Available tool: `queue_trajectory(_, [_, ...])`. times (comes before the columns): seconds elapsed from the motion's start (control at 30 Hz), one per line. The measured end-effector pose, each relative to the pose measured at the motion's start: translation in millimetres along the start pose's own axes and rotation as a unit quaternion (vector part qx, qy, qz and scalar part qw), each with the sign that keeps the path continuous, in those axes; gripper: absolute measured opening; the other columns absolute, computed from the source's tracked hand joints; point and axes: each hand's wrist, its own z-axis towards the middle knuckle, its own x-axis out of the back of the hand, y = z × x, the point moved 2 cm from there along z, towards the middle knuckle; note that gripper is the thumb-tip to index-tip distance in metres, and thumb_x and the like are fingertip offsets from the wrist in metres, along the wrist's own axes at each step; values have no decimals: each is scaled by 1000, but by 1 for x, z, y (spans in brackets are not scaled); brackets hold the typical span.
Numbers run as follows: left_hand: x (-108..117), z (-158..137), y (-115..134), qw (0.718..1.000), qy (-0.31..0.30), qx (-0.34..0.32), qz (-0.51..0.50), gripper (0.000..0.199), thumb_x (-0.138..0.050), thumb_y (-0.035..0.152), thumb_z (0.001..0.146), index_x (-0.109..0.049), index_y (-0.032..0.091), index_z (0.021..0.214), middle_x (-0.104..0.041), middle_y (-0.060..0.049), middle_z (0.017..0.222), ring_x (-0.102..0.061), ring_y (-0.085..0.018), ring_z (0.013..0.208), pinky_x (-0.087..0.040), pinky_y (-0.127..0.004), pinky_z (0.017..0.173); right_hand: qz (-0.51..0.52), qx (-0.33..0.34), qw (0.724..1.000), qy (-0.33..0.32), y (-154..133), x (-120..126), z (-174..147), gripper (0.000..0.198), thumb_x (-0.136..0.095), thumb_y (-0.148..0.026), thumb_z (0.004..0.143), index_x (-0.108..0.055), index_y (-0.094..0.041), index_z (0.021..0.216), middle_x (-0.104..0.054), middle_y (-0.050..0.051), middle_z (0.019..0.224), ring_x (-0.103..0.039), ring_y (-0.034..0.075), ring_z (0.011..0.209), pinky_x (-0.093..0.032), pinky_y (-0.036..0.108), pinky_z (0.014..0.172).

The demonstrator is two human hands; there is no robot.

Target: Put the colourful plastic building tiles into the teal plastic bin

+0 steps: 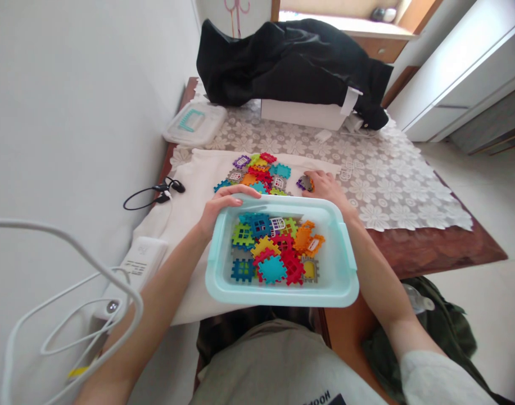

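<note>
Reddish-brown wood is edging the table (443,247) at centre right, lace cloth (392,180) covering its far part. Black fabric (299,62) is draping across top centre. Off-white cloth (185,188) is lying centre-left. Pale blue tub (283,297) is sitting lower centre, holding notched multicoloured pieces (283,244). Loose pile (257,175) of similar pieces is lying on the off-white cloth, mid-frame, just past the tub. Left hand (224,205) is gripping the tub's upper-left corner, thumb and forefinger stretching along the rim; I can't tell about its other fingers. Right hand (327,188) is reaching past the tub, centre right, fingers curling at a small purple, grey and orange cluster (305,183); whether they're pinching it, I can't tell. Cluster is showing right of the pile.
</note>
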Motion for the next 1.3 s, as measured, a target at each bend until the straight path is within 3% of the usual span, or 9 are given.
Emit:
queue_trajectory(0.23, [1, 0, -2, 1000, -1, -1, -4, 26, -74, 26, 66, -87, 15, 87, -80, -7, 86, -67, -19, 73, -51, -24, 65, 52, 83, 995, -3, 5, -7, 5, 61, -67, -17, 84, -68, -23, 145, -68, 15, 147, -60, 42, 132, -51, 58, 117])
queue_trajectory(0.4, [1, 0, -2, 1000, 2, -1, -2, 26, -73, 26, 66, -86, 15, 86, -81, -9, 92, -70, -21, 79, -52, -24, 66, 53, 92, 994, -8, 5, -11, 8, 56, -65, -14, 83, -70, -22, 138, -68, 17, 143, -60, 41, 128, -54, 59, 111])
queue_trajectory(0.57, [0, 0, -1, 1000, 7, 2, 0, 25, -74, 26, 65, -86, 16, 84, -82, -9, 94, -73, -24, 89, -50, -23, 64, 56, 110, 992, -5, 1, -12, 9, 53, -62, -15, 88, -74, -23, 139, -67, 16, 146, -57, 41, 129, -52, 60, 114])
queue_trajectory(0.77, [0, -1, 0, 1000, 6, 1, 9, 24, -73, 27, 66, -85, 16, 84, -81, -8, 92, -70, -21, 82, -50, -24, 65, 71, 113, 991, -9, -3, -6, 5, 42, -64, -28, 94, -74, -20, 134, -66, 17, 149, -55, 41, 135, -48, 60, 121])
queue_trajectory(1.0, [-1, -1, 0, 1000, -1, -9, 8, 27, -72, 26, 69, -89, 17, 89, -80, -7, 91, -66, -19, 77, -52, -25, 70, 65, 121, 987, -80, 8, -6, 3, 72, -67, -51, 96, -57, -21, 160, -49, 16, 171, -43, 43, 155, -37, 61, 133])
queue_trajectory(1.17, [0, -1, -2, 1000, -4, -13, -9, 28, -73, 26, 69, -90, 16, 89, -81, -7, 93, -67, -18, 79, -54, -23, 74, 77, 122, 990, 9, 3, -17, 11, 59, -53, -41, 105, -58, -19, 159, -63, 18, 155, -52, 40, 145, -43, 60, 128])
queue_trajectory(1.3, [2, 0, -4, 1000, -1, -18, -5, 27, -70, 24, 70, -89, 16, 87, -82, -8, 97, -69, -21, 81, -55, -26, 74, 79, 111, 989, 60, 5, -28, 21, 48, -52, -41, 106, -70, -20, 145, -68, 19, 141, -57, 40, 132, -47, 61, 121])
